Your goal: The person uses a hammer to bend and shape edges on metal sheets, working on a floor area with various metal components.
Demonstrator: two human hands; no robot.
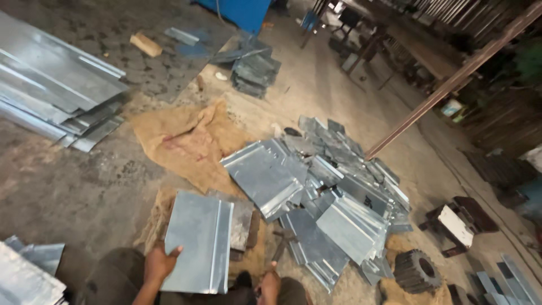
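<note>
Left hand (161, 262) has a closed grip on the near-left edge of a sheet (197, 243), a flat galvanised panel with a folded rib along its right side, held low over sacking (189, 141) on the floor (73, 186). Right hand (270, 282) is closed round the handle of a hammer (282, 243); head sits just right of the sheet, near the block (243, 223) it overlaps. I read this as the positioning step: panel being lined up on the block before it's struck. Next move needs the rib squared on the block and left fingers kept off the strike line. Loose pile (339, 192) of same panels to the right, long strips (51, 90) far left, gear (416, 271) near right.
</note>
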